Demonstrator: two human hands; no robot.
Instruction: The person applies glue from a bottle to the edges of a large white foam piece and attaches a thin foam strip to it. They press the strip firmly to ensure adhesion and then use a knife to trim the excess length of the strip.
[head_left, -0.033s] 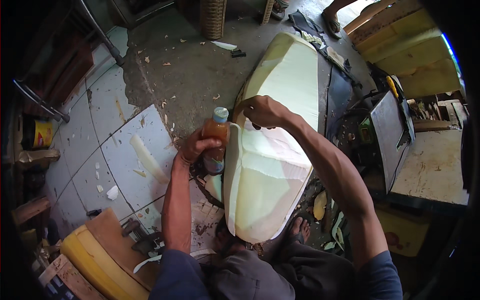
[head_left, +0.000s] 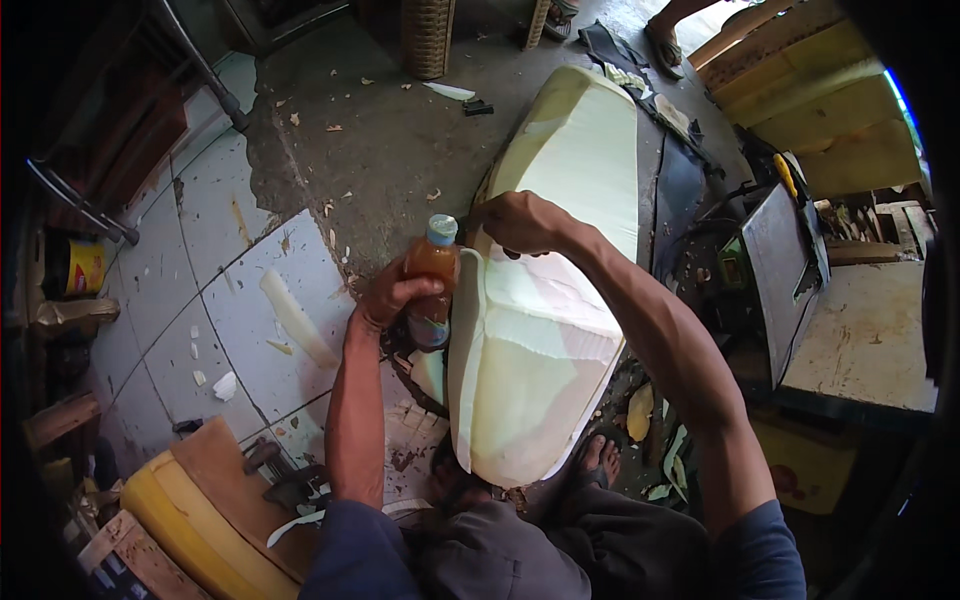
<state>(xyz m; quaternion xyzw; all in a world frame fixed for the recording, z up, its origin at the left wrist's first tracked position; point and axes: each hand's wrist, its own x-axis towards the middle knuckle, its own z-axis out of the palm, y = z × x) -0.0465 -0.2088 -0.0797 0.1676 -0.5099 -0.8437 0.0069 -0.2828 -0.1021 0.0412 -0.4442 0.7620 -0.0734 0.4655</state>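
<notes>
A long cream foam seat pad (head_left: 540,400), shaped like a motorcycle seat, lies lengthwise between my feet and the far floor. Beside its left edge my left hand (head_left: 385,292) is wrapped round a clear plastic bottle (head_left: 434,262). The bottle stands upright, has a pale blue cap and contains orange-brown liquid. My right hand (head_left: 525,222) is closed over the left side of the foam, just right of the bottle's cap. Its fingers are curled down, and whatever they pinch is hidden. A thin foam flap runs along the pad's left side.
White floor tiles (head_left: 230,270) with foam scraps spread to the left. A yellow and brown seat pad (head_left: 205,510) lies at the lower left. To the right stand a metal panel (head_left: 775,270) and a pale board (head_left: 860,325). Another person's foot (head_left: 664,45) shows at the top.
</notes>
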